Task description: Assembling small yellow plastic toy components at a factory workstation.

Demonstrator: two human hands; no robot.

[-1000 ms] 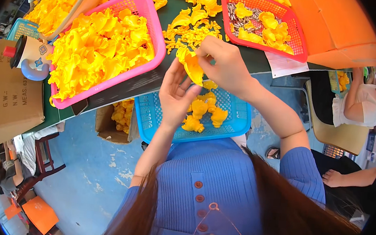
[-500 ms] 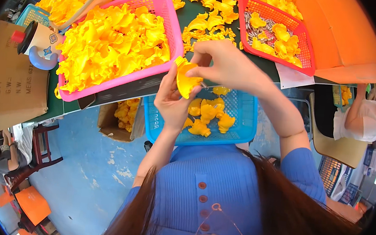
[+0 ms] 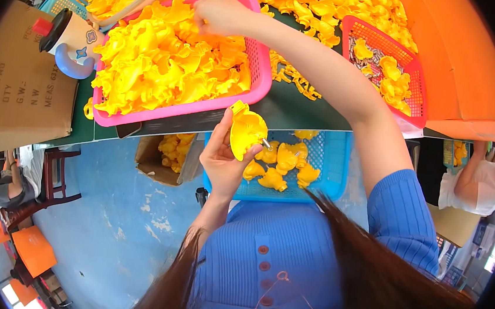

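Holding up a yellow plastic shell (image 3: 246, 132), the left hand (image 3: 223, 158) pinches it between thumb and fingers just above the blue basket (image 3: 329, 161). It's glossy, hollow and rounded, with a small metal pin at its lower right edge. Far left, the right hand (image 3: 215, 15) reaches into the pink basket (image 3: 259, 67) heaped with matching yellow parts (image 3: 161, 64), fingers curled among them; whether they grip one cannot be told.

Yellow plastic piece (image 3: 246, 132) in left hand (image 3: 223, 158). Pink basket (image 3: 255, 55), far left, heaped yellow. Blue basket (image 3: 330, 162), near, yellow pieces inside. Red basket (image 3: 414, 81), far right. Dark green table (image 3: 298, 109). Blue ribbed sleeve (image 3: 404, 218). Brown cardboard box (image 3: 12, 87), left.
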